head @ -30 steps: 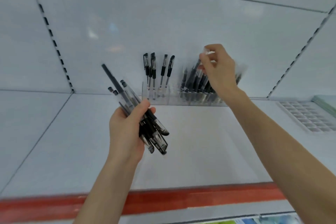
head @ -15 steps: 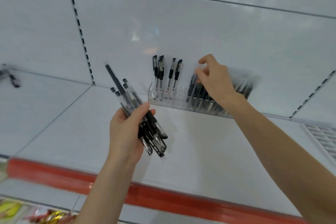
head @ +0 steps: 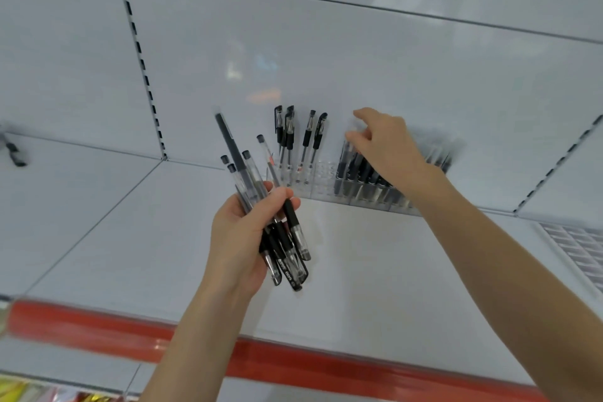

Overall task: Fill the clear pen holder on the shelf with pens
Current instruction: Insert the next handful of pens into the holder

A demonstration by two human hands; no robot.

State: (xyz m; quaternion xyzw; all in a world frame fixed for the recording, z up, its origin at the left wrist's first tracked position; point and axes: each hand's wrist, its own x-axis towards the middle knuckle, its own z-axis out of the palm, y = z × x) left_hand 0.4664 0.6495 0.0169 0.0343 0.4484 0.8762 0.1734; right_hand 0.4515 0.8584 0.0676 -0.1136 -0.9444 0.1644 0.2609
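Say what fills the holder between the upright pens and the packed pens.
Nothing: in the head view, the holder shows empty holes between upright pens and packed pens.

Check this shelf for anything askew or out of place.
Nothing spilled. The clear pen holder is unevenly filled: few upright pens left, bare holes mid-way, crowded leaning pens under the right hand. A blurred dark object lies alone far left.

A person's left hand gripping a bundle of black pens above a white shelf, right hand over the pen-packed right end of the clear pen holder, few upright pens at its left.
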